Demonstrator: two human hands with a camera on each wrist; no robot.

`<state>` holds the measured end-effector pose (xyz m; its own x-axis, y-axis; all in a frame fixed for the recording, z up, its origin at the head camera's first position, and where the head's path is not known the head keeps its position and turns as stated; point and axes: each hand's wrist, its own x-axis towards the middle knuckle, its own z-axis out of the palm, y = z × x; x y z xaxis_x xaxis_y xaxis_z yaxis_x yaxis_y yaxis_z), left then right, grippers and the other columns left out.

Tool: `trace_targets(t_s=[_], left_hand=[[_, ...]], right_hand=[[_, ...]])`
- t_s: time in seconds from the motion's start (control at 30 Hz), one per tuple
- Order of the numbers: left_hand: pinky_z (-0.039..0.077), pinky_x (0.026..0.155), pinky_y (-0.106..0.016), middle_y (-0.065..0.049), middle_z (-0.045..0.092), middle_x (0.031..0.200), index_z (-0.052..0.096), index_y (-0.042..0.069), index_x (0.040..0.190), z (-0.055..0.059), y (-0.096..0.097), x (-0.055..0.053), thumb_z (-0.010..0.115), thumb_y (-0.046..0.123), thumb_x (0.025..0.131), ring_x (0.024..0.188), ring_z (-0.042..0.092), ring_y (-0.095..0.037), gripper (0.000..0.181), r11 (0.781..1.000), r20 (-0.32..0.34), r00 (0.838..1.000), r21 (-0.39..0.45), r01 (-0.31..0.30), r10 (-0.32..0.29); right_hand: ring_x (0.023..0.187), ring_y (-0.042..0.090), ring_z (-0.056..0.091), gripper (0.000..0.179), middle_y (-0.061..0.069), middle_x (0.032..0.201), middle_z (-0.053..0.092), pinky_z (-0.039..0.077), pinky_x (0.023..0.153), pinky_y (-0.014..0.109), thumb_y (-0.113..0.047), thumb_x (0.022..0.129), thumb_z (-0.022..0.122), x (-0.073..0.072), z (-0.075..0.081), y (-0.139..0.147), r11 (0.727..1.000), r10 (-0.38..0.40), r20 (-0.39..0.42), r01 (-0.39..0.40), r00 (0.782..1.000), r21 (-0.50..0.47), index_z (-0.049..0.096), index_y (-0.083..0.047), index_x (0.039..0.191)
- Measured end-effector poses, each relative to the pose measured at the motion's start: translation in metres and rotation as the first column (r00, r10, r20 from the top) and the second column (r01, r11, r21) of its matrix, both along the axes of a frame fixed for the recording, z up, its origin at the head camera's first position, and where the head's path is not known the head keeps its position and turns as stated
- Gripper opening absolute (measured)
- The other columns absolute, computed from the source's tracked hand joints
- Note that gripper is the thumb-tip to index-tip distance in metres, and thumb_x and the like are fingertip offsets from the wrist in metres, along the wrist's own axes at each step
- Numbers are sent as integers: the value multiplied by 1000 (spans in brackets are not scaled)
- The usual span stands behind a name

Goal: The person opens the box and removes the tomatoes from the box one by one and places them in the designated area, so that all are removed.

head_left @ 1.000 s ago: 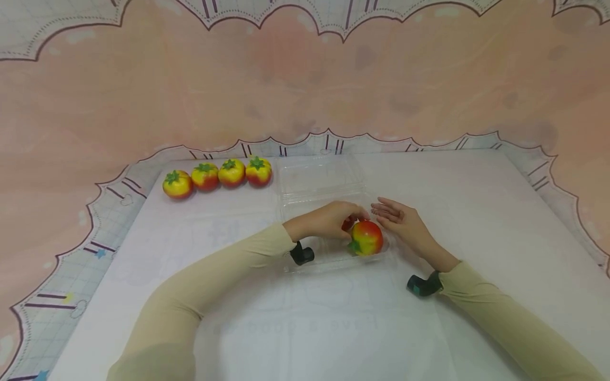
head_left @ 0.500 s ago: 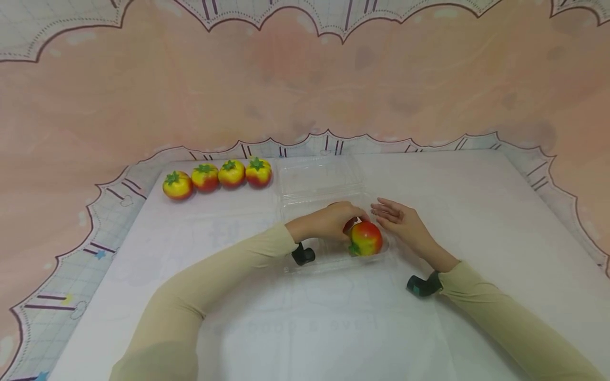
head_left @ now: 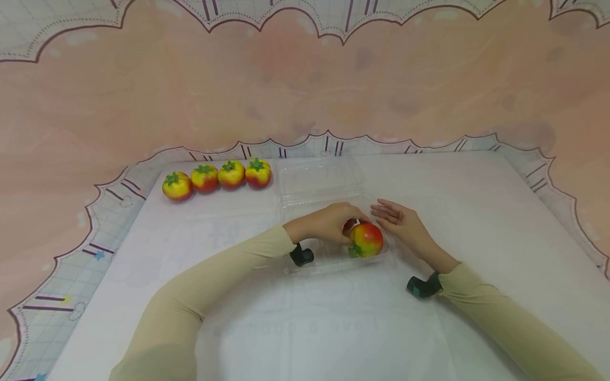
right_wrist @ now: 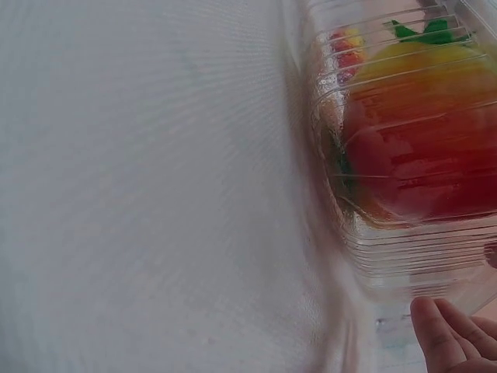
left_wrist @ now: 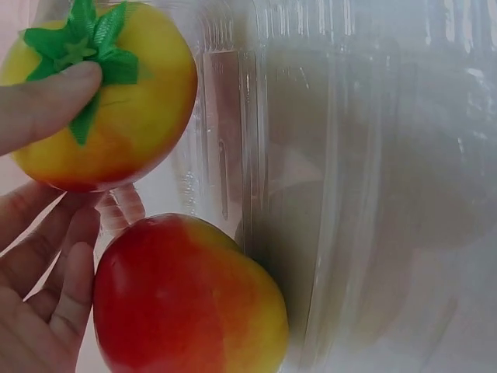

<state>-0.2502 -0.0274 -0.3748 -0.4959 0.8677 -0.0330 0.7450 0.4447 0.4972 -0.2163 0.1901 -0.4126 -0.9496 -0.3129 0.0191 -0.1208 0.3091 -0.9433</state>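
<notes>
My left hand (head_left: 329, 222) reaches over an open clear plastic clamshell box (left_wrist: 260, 194). It grips a red and yellow toy persimmon (head_left: 367, 239) at the box's right end. In the left wrist view my thumb lies on its green calyx (left_wrist: 78, 50), with the fingers at its other side. Another persimmon (left_wrist: 190, 295), red side showing, sits in the box beside those fingers; in the head view the hand mostly hides it. My right hand (head_left: 397, 217) is just right of the box, fingers straight and holding nothing. In the right wrist view its fingertips (right_wrist: 431, 318) are close to the ribbed wall.
The box's lid (head_left: 319, 177) lies folded back behind its base. Several more toy persimmons (head_left: 205, 178) stand in a row at the table's back left. A white cloth (head_left: 305, 323) with faint lettering covers the table. A patterned curtain (head_left: 305, 79) hangs behind.
Almost nothing moves. The left hand and its persimmon shift very slightly in the box; the right hand stays in place.
</notes>
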Motion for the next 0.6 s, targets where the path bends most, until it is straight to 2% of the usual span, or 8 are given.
trace_targets(t_s=[0.2, 0.37, 0.6], left_hand=[[48, 91, -27, -4, 64, 118, 60, 9, 124, 1, -1, 1, 78, 14, 75, 99, 54, -18, 52, 1000, 17, 1000, 15, 0, 0], [51, 86, -27, -3, 65, 112, 59, 8, 123, 0, -2, 0, 78, 13, 75, 94, 54, -17, 52, 999, 24, 1000, 38, 15, -16], [49, 90, -24, -3, 64, 113, 58, 7, 124, 1, -3, 1, 77, 14, 76, 97, 55, -13, 52, 998, 46, 999, 52, 25, -28]], right_hand=[[125, 43, 45, 52, 30, 137, 45, 46, 89, 10, -3, 94, 52, 0, 1, -1, 1000, -5, -1, 5, 1000, 2, 33, 7, 141], [125, 43, 45, 52, 29, 138, 45, 46, 89, 10, -4, 94, 52, 0, 2, -1, 1000, -9, 7, 9, 1000, -1, 33, 6, 141], [125, 43, 45, 52, 30, 137, 45, 46, 90, 11, -4, 94, 52, 1, 1, -1, 1000, -5, 4, 5, 1000, -2, 32, 7, 141]])
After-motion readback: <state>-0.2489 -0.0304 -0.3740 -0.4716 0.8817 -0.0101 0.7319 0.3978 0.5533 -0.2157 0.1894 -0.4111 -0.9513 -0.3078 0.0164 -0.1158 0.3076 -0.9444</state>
